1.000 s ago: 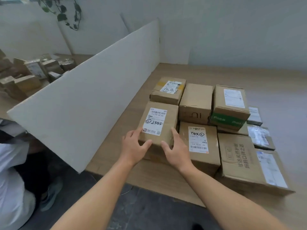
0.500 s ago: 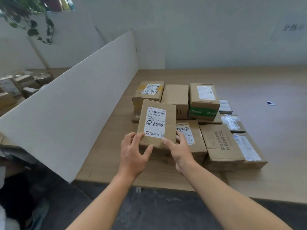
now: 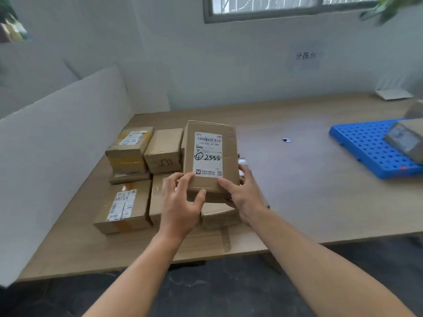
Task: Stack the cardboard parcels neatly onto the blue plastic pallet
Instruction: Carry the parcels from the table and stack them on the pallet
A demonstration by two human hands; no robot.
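I hold a cardboard parcel [image 3: 229, 143] with a white label marked 2555 up off the pile, tilted toward me. My left hand [image 3: 180, 202] grips its near left corner and my right hand [image 3: 246, 195] grips its near right corner. Under and behind it, several other cardboard parcels [image 3: 128, 207] sit grouped on the wooden table [image 3: 297, 197]. The blue plastic pallet [image 3: 366, 145] lies far right on the table, with a parcel [image 3: 405, 138] resting on its right part, cut off by the frame edge.
A tall white divider board [image 3: 59, 156] stands along the table's left side. A small round object [image 3: 286, 140] lies on the table between the pile and the pallet. A white flat item [image 3: 393, 93] sits at the far right corner. Dark floor is below the table's near edge.
Both hands have lifted the 2555 parcel off the pile and carried it to the right. The view has swung right, bringing the blue pallet into sight.
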